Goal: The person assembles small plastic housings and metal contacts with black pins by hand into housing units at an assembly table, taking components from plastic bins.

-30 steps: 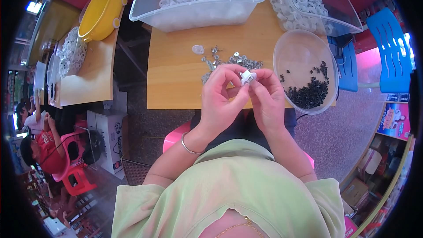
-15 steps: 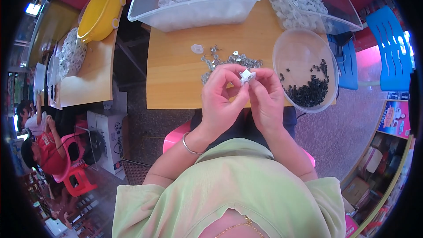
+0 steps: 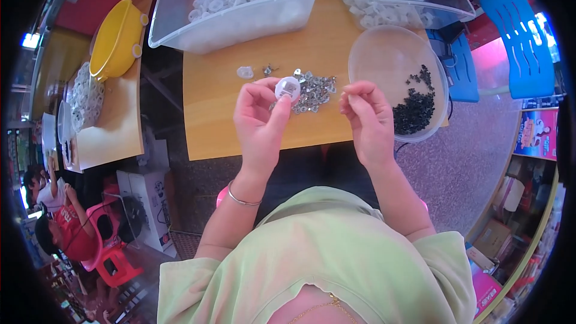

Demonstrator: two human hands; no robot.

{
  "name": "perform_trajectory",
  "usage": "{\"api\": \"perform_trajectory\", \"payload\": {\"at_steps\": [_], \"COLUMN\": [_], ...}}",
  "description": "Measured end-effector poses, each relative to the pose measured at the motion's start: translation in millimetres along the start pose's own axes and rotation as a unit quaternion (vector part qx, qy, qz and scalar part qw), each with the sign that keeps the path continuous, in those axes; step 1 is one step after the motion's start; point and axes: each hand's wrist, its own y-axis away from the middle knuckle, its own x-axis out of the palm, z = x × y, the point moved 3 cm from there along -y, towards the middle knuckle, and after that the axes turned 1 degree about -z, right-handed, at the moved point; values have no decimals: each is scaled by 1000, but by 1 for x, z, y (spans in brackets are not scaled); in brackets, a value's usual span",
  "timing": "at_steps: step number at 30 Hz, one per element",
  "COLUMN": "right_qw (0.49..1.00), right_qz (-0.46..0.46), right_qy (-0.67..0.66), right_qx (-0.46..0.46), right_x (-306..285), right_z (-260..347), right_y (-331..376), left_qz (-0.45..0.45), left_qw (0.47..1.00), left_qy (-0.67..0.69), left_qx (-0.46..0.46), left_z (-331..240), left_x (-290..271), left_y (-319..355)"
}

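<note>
My left hand [image 3: 260,114] pinches a round white plastic part [image 3: 288,88] between thumb and fingers, its disc face turned up with a small greyish patch in the middle. My right hand [image 3: 369,123] is apart from it, fingers curled and tips together beside the round tray's left edge; whatever they hold, if anything, is too small to make out. Beyond and between my hands lies a pile of small shiny metal pieces [image 3: 315,91]. A single white plastic piece [image 3: 245,72] rests on the table left of the pile, with a small metal bit [image 3: 268,70] close by.
A round clear tray [image 3: 375,48] holds small black parts [image 3: 414,111]. Two clear bins, the left bin [image 3: 240,27] and the right bin [image 3: 441,15], hold white plastic parts. A yellow basin [image 3: 114,39] stands on a side table [image 3: 114,138]. Two people sit at far left.
My hands have parted: the left moved left with the white part, the right let go of it and now hovers near the tray. The view has turned slightly.
</note>
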Motion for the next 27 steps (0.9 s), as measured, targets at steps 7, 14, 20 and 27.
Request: {"api": "perform_trajectory", "payload": {"at_steps": [7,14,20,27], "right_qw": [998,981,807,696], "right_qz": [-4,-93,82,99], "right_qy": [-65,136,577,703], "right_qx": [-5,-104,-92,-109], "right_x": [-21,-76,-62,-67], "right_z": [10,50,48,24], "right_y": [-8,-36,-45,-62], "left_qz": [-17,19,58,109], "left_qw": [997,983,960,940], "left_qy": [46,138,205,221], "left_qx": [-63,-123,-180,-237], "left_z": [2,7,8,4], "left_x": [-1,-6,-2,1], "left_y": [1,0,3,10]}}
